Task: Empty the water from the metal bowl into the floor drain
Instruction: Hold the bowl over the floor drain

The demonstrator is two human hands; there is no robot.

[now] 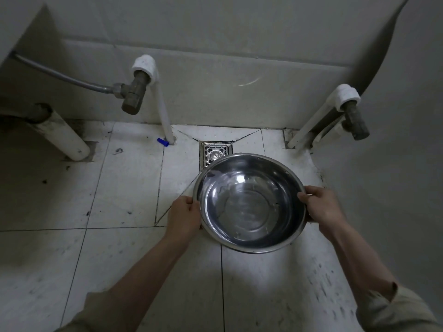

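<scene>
A person holds a metal bowl (249,203) just over the floor drain (215,154), left hand (183,218) and right hand (322,207) fingers curled, gripping opposite rims; rigid, likely slick, its water may slosh.

Dimly lit throughout, grey and low in contrast; brightest on the pale floor tiles (148,192) just below and beside the grip, with a soft white patch under the metal bowl (249,202); sharp highlights glinted inside that bowl, between the left hand (183,218) and right hand (323,207); heavy shadow lay far left of the grip, under the ledge; focused best around the grip, smeared and blurred toward the lower corners; straight wall lines bowed strongly at the edges, wide-angle fashion.
</scene>
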